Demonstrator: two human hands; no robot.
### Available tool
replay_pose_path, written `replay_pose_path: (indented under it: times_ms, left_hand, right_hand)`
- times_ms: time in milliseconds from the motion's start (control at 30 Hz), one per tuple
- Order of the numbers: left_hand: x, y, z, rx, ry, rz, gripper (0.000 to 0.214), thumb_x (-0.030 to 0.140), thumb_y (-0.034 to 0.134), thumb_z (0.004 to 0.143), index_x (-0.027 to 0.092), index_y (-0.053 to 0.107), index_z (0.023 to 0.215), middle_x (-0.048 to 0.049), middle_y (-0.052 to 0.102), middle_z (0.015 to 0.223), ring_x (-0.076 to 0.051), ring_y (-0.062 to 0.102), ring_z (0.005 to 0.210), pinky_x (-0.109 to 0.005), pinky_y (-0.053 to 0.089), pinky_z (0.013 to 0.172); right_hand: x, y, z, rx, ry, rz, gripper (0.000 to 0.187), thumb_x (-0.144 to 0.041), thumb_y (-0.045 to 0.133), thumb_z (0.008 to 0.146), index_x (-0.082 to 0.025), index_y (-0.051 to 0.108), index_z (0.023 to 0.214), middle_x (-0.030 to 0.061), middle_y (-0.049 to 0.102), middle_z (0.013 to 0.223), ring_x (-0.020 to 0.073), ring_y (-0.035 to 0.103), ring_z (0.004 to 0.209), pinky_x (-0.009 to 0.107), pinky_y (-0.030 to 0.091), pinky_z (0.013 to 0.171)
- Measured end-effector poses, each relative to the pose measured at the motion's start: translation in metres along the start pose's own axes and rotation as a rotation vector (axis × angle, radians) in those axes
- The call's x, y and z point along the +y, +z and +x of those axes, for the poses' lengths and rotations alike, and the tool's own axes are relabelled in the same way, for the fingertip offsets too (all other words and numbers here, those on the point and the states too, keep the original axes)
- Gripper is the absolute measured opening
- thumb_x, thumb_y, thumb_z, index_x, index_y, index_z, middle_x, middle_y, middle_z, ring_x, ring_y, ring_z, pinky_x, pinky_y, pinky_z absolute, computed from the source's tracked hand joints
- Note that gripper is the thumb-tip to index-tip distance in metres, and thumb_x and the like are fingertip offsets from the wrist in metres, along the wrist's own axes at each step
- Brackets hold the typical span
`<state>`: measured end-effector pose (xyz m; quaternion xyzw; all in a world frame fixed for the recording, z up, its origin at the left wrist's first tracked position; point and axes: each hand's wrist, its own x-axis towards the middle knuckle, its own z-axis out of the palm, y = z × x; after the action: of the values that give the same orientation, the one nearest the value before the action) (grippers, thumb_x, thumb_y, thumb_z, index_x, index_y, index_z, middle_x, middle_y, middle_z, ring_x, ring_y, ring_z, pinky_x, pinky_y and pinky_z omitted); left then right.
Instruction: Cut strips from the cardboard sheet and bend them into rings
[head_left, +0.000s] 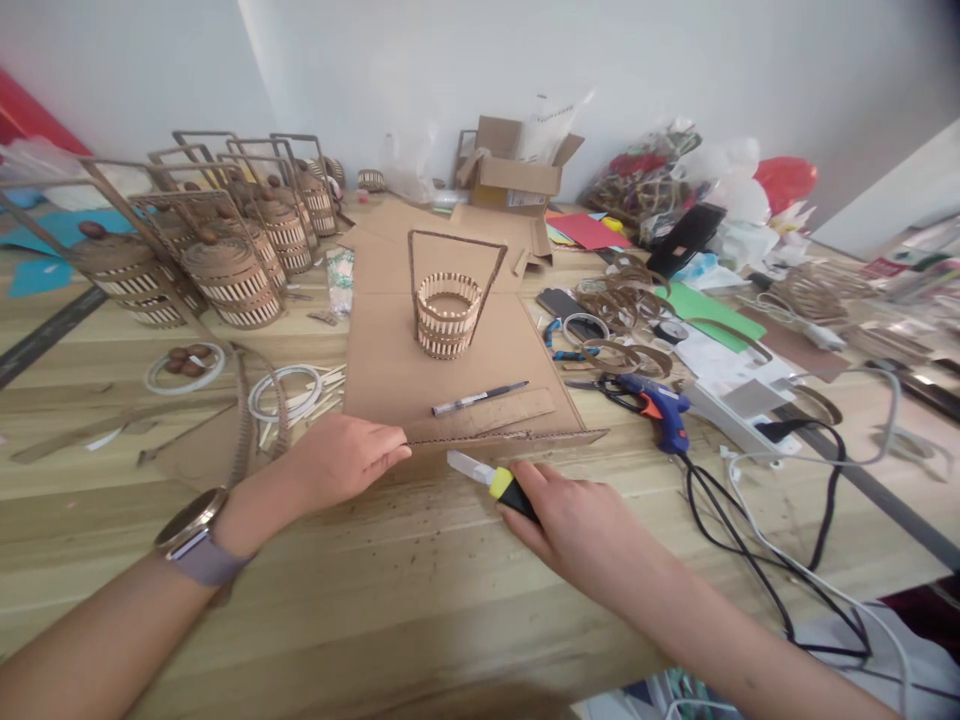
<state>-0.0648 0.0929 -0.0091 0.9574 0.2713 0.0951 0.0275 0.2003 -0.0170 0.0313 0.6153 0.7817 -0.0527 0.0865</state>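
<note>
A large sheet of cardboard point(397, 385) lies on the wooden table, its front edge folded up. My left hand point(345, 462) pinches the left end of that raised edge. In my right hand point(559, 515) is a utility knife point(501, 484) with a yellow and black handle; its blade points left, just in front of the folded edge. A pen point(480, 398) rests on the sheet beside a narrow cardboard strip point(510, 412). Farther back on the sheet stands a small woven basket point(448, 328) of pale sticks and brown strips, with a tall angular handle point(457, 240).
Several lidded baskets point(236, 270) stand at the back left. White tape rolls point(285, 392) lie left of the sheet. A blue glue gun point(660, 410), cables point(750, 530), a white power strip point(735, 410) and coiled cardboard strips point(622, 300) crowd the right. An open box point(517, 180) sits behind.
</note>
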Motion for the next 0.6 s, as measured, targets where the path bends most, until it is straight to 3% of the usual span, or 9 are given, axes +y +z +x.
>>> replay_pose_path:
  times_ms: [600]
  left_hand:
    - [0.0,-0.002,0.002,0.054,0.07,-0.016,0.058,0.043,0.014,0.109,0.02,0.048,0.069,0.0006,0.055,0.055,-0.014,0.051,0.05,-0.028,0.023,0.051]
  right_hand:
    - [0.023,0.004,-0.014,0.002,0.077,-0.038,0.017,-0.037,0.053,0.096,-0.021,0.056,0.097,0.0038,0.073,0.08,0.0241,0.071,0.059,0.028,0.025,0.045]
